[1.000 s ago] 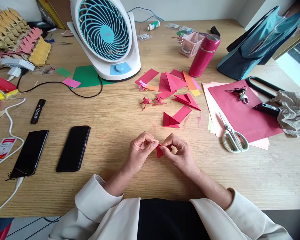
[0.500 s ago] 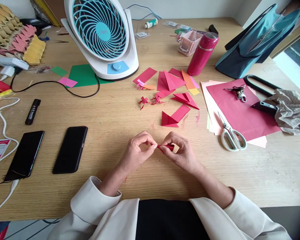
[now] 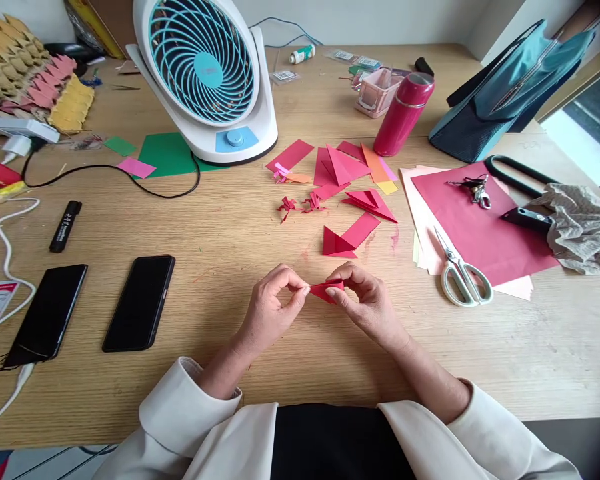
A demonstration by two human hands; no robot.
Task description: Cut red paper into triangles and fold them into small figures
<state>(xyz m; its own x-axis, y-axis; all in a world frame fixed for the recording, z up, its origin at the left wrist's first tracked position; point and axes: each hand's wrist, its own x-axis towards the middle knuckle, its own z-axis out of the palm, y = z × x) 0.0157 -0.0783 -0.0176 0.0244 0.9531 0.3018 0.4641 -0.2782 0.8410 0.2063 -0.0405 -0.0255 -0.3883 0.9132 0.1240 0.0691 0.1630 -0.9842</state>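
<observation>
A small piece of folded red paper (image 3: pixel 325 290) is stretched between my two hands, just over the table. My left hand (image 3: pixel 276 303) pinches its pointed left tip between thumb and forefinger. On the other side, my right hand (image 3: pixel 366 301) grips the wider end, thumb in front and fingers behind, partly hiding it. Beyond my hands lie a folded red paper strip (image 3: pixel 350 237) and a flat red folded triangle (image 3: pixel 373 202). Small red paper figures (image 3: pixel 311 202) sit near them, with a pink one (image 3: pixel 281 172) a little farther back.
White-handled scissors (image 3: pixel 463 273) rest on red sheets (image 3: pixel 485 233) at the right. Two dark phones (image 3: pixel 139 303) and a black marker (image 3: pixel 65 227) lie at the left. A fan (image 3: pixel 237 140), a red flask (image 3: pixel 405 113) and a teal bag (image 3: pixel 485 113) stand at the back.
My right thumb and fingers have shifted on the folded red paper, so more of it shows between my hands. My left hand has moved slightly left, still pinching the tip.
</observation>
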